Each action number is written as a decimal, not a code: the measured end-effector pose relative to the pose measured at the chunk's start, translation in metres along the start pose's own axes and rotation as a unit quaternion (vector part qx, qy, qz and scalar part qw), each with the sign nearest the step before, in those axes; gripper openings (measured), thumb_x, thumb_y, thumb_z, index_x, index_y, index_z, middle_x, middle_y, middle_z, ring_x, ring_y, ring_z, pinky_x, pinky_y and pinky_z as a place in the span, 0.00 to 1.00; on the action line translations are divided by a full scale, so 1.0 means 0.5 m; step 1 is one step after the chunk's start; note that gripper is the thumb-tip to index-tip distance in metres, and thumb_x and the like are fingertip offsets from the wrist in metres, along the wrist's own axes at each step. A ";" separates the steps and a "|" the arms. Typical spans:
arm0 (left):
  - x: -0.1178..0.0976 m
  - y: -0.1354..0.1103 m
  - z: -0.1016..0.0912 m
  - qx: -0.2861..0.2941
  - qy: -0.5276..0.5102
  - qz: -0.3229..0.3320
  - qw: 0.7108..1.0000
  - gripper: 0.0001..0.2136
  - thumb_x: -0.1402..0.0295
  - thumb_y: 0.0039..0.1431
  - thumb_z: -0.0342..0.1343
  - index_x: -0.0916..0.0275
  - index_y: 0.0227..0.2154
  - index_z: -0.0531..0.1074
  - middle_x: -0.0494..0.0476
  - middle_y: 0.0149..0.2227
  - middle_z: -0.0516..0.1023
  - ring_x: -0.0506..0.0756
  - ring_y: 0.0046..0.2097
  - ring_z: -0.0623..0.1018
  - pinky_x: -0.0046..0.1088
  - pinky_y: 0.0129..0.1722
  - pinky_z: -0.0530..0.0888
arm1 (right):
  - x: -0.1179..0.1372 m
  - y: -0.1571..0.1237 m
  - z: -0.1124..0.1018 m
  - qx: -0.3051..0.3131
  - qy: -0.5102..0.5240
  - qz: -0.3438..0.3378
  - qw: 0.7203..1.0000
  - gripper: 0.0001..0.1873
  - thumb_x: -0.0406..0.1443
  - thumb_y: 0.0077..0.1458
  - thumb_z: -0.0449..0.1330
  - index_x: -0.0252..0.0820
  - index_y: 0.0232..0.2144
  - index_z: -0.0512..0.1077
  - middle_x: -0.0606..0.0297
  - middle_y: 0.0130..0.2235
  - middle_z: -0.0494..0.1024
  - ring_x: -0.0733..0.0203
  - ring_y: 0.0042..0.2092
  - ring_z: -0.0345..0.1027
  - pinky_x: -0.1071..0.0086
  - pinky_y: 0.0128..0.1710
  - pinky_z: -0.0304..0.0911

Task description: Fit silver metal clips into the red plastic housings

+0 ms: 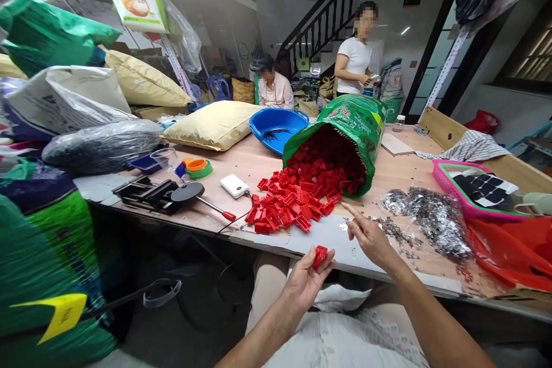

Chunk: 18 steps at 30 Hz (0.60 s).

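Observation:
My left hand [307, 279] is closed on a small red plastic piece [320, 255], held just below the table's front edge. My right hand [367, 236] hovers over the table edge with its index finger stretched out and the other fingers curled, close to small silver metal bits [390, 228]; whether it pinches one I cannot make out. A heap of red plastic pieces [293, 204] spills from a green sack [353, 126] lying on its side in the middle of the wooden table [245, 164].
A pile of shiny metal parts [431, 215], a pink tray [478, 192] and a red bag [513, 253] lie at the right. A blue basin [276, 126], white power bank [234, 186], black press tool [159, 194] and stacked sacks are left. Two people are at the back.

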State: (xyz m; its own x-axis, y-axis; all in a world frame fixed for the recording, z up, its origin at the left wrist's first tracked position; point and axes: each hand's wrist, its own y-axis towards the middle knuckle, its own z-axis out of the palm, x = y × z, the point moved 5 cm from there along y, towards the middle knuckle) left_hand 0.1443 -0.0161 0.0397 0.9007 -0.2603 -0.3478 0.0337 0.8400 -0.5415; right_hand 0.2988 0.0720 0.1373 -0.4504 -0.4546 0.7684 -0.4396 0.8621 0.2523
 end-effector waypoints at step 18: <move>-0.010 -0.007 0.040 0.031 -0.027 -0.020 0.999 0.14 0.71 0.69 0.47 0.68 0.30 0.74 0.58 0.29 0.82 0.55 0.37 0.83 0.35 0.49 0.76 | -0.002 -0.077 0.091 0.122 0.033 0.023 0.992 0.28 0.45 0.67 0.46 0.43 0.65 0.61 0.67 0.28 0.76 0.61 0.33 0.71 0.68 0.40 0.64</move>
State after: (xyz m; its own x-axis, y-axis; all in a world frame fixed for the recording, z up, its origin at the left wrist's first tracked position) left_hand 0.1484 -0.0082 0.0585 0.9197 -0.2709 -0.2844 0.0963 0.8575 -0.5053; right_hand 0.2808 0.0289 0.1003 -0.4268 -0.3935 0.8143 -0.5983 0.7981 0.0721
